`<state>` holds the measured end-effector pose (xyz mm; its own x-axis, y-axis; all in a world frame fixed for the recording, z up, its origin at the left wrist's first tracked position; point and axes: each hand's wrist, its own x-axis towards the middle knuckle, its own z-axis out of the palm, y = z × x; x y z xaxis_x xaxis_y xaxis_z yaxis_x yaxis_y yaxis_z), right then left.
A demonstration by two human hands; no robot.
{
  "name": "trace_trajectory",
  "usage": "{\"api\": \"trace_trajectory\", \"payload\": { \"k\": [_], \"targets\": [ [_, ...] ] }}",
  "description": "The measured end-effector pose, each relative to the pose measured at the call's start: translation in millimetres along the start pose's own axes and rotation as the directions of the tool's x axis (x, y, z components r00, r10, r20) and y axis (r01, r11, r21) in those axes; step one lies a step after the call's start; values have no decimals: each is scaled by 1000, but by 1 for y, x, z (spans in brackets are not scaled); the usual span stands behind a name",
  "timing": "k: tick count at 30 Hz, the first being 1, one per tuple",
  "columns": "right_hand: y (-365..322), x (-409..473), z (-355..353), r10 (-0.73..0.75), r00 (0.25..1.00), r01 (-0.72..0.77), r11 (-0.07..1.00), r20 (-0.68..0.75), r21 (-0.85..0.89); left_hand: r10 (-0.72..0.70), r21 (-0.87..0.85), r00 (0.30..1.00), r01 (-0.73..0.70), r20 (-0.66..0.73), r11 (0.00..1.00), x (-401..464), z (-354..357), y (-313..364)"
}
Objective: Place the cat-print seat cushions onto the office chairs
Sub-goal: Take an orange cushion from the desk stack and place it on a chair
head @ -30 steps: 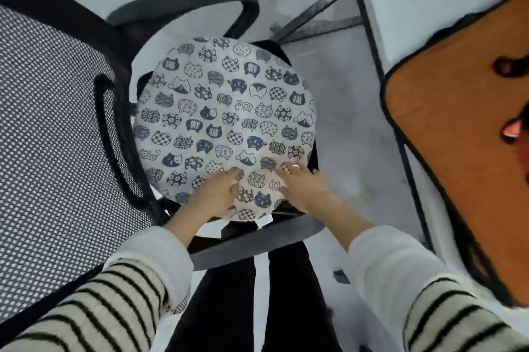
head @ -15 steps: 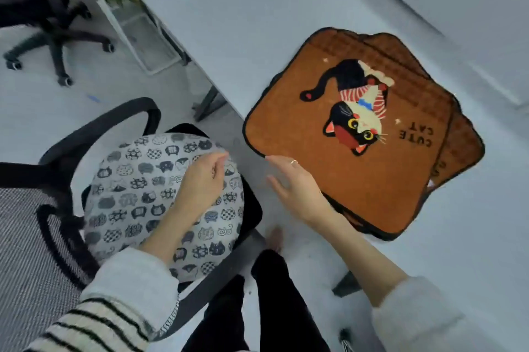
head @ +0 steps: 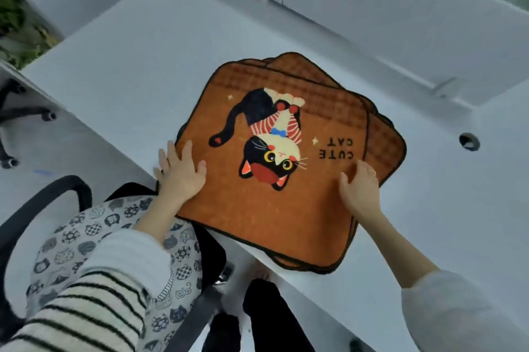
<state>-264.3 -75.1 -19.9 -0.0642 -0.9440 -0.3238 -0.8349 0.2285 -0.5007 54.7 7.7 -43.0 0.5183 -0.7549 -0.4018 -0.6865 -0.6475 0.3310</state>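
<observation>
The broad white desk top [head: 137, 71] lies bare to the left of and behind the stack of orange square cat cushions [head: 274, 225], open for a hand to pass. A white partition panel [head: 386, 16] walls off the far side. On the right the desk holds only a round cable hole [head: 469, 141]. Below the near edge, the black curved chair armrest [head: 43, 202] and the round cat-print cushion [head: 86, 240] fill the gap at left.

lower orange cushions [head: 383, 148] mostly hidden under top one; chair [head: 43, 202] cut off left.
</observation>
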Motion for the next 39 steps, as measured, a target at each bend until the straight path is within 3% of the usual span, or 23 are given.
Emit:
{"api": "trace_trajectory", "payload": {
  "k": [3, 6, 8, 10, 13, 17, 21, 26, 28, 32, 39],
  "targets": [
    [6, 11, -3, 80, 996, -77, 992, -27, 101, -37, 9, 999, 37, 12, 999, 8, -10, 10],
    [3, 20, -10, 180, 983, -161, 945, -38, 284, -103, -41, 984, 98, -147, 994, 15, -26, 11],
    [1, 24, -13, 253, 968, -238, 912, 1, 334, -53, -152, 977, 22, -208, 988, 16, -37, 18],
    [-2, 22, -13, 255, 967, -250, 917, 27, 311, 69, -244, 981, -113, -180, 963, 10, -43, 31],
    [-16, 13, -17, 216, 976, -205, 919, 7, 336, 199, -222, 964, -236, -178, 946, -4, -45, 45],
    [-40, -24, -37, 74, 990, -11, 891, -120, 455, 257, -264, 933, -322, -253, 909, -32, -60, 56],
    [-48, -83, -59, 17, 963, 138, 826, -270, 547, 304, -440, 937, -349, -171, 827, -77, -77, 67],
    [-11, -186, -74, 115, 887, 225, 736, -446, 638, 406, -667, 914, -305, -5, 680, -149, -72, 80],
    [13, -226, -78, 154, 851, 234, 744, -502, 626, 480, -704, 875, -304, 59, 642, -185, -55, 82],
    [66, -294, -94, 256, 768, 205, 771, -587, 603, 589, -672, 788, -338, 181, 659, -253, -22, 91],
    [184, -423, -133, 478, 557, 105, 770, -678, 629, 741, -667, 585, -411, 330, 622, -374, 42, 125]
  ]
}}
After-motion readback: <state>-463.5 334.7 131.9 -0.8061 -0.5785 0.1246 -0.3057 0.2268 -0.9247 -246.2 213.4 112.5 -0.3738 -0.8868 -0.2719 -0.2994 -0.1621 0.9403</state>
